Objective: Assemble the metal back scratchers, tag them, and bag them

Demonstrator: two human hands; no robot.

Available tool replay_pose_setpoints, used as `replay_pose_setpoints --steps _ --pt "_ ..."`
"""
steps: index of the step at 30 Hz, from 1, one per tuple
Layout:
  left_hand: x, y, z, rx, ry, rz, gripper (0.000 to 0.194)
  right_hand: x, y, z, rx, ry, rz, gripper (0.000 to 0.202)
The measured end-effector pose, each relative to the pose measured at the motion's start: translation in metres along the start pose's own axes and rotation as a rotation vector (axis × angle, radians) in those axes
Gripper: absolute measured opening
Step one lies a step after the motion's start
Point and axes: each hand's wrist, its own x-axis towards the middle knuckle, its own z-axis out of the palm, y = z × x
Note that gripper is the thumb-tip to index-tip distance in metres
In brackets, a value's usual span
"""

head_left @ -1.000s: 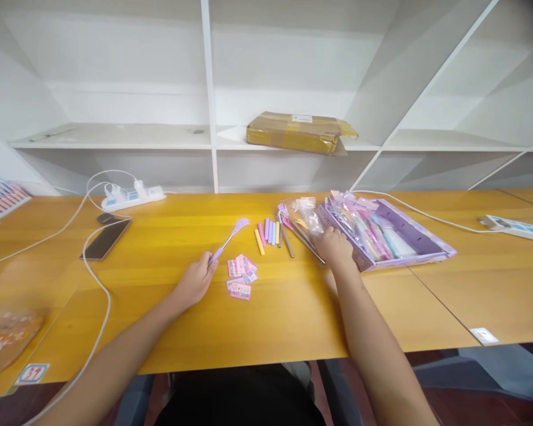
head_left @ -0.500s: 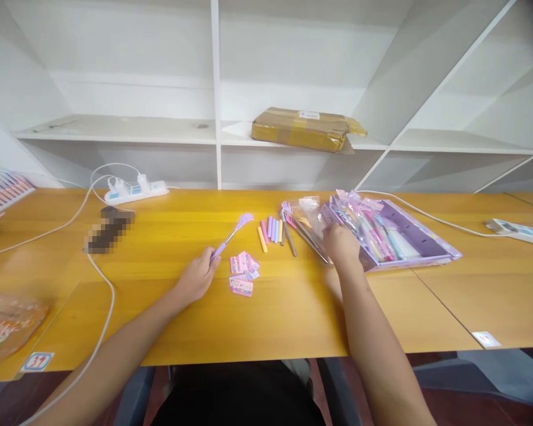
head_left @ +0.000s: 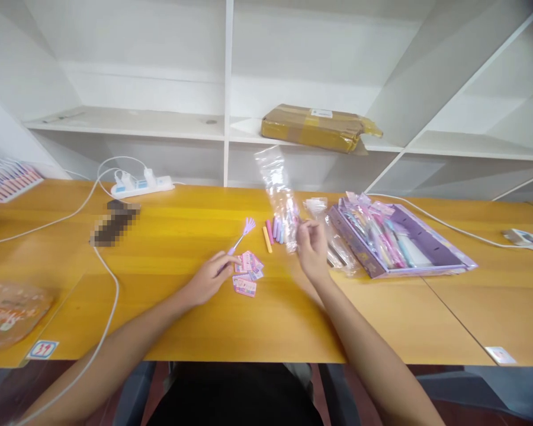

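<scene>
My left hand point(head_left: 211, 277) is closed round the handle of a small purple claw-ended stick point(head_left: 241, 235), its claw pointing away from me. Pink and purple cards point(head_left: 247, 273) lie just right of that hand. In my right hand point(head_left: 311, 245) is a clear plastic bag point(head_left: 279, 189), pinched near its lower end and hanging over several coloured tubes point(head_left: 275, 231). More clear bags and metal rods point(head_left: 337, 251) lie right of my right hand, against a purple box point(head_left: 430, 236) with packaged items inside.
A taped cardboard parcel point(head_left: 313, 127) rests on the white shelf. Behind the left arm are a power strip point(head_left: 142, 186) and a white cable point(head_left: 111, 296). An orange pouch point(head_left: 13, 313) lies at the left, and another power strip point(head_left: 530, 239) at the right.
My right hand has moved left from beside the purple box and lifted a clear bag. My left hand has shifted slightly right and lower on the stick, with a finger over the cards.
</scene>
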Motion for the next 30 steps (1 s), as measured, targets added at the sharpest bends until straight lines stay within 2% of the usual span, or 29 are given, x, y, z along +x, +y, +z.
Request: replay_pose_setpoints --steps 4,8,10,13,17,20,23,26,28,30 --pt "-0.003 0.004 0.013 -0.132 -0.036 -0.013 0.038 -0.044 -0.018 0.041 0.208 -0.249 0.034 0.025" --pt "-0.004 0.001 0.024 -0.245 0.026 -0.036 0.035 -0.074 -0.023 0.058 0.340 -0.540 0.047 0.027" --pt "-0.004 0.001 0.023 -0.211 0.039 -0.038 0.032 -0.077 -0.021 0.060 0.404 -0.588 0.096 0.030" --pt "-0.004 0.004 0.019 -0.167 -0.002 -0.022 0.032 -0.071 -0.016 0.059 0.492 -0.600 0.252 0.034" --pt "-0.006 0.009 0.018 -0.209 -0.068 0.009 0.028 -0.062 -0.013 0.059 0.472 -0.700 0.356 0.042" --pt "-0.007 0.011 0.020 -0.212 -0.089 0.012 0.028 -0.060 -0.012 0.060 0.476 -0.664 0.386 0.040" --pt "-0.006 0.006 0.019 -0.287 0.018 -0.029 0.032 -0.053 -0.013 0.054 0.585 -0.474 0.386 0.032" --pt "-0.004 -0.003 0.014 -0.450 0.161 -0.149 0.038 -0.043 -0.016 0.040 0.597 -0.290 0.281 0.028" --pt "-0.001 -0.009 0.009 -0.567 0.273 -0.203 0.040 -0.039 -0.018 0.029 0.474 -0.299 0.208 0.030" --pt "0.002 -0.011 0.002 -0.701 0.399 -0.195 0.039 -0.039 -0.017 0.020 0.310 -0.382 0.140 0.034"
